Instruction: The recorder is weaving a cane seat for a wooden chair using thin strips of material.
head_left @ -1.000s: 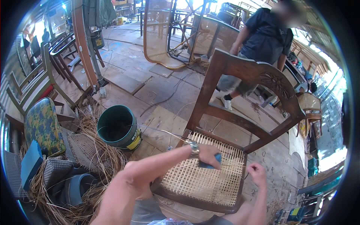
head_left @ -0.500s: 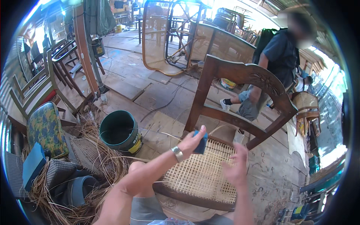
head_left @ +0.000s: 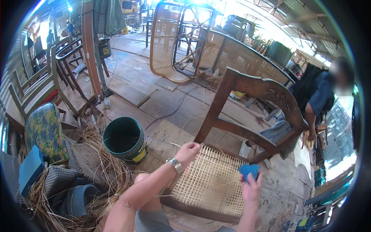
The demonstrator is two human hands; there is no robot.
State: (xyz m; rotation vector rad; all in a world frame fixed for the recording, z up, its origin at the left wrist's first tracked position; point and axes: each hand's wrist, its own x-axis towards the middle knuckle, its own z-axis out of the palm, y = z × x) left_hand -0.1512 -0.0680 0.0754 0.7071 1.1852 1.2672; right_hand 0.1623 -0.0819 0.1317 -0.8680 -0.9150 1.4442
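Block [head_left: 249, 171], blue, sponge-like; likely light, soft; hold by the sides. Right hand [head_left: 251, 186]: fingers pinching it. Left hand [head_left: 188, 153]: fingers pressed together, contents unclear.

Around the left wrist sits a watch [head_left: 176, 165] with a broad, shiny, silver-coloured metal band. Just past the watch is the left hand [head_left: 188, 153], its fingers bare; on the other side of the watch, the left forearm [head_left: 143, 190] is bare past the elbow. To the right of the watch are the right hand [head_left: 251, 187] and right forearm [head_left: 248, 210], both bare too. Below the watch, plain grey shorts [head_left: 150, 222] end above a bare leg [head_left: 154, 202].
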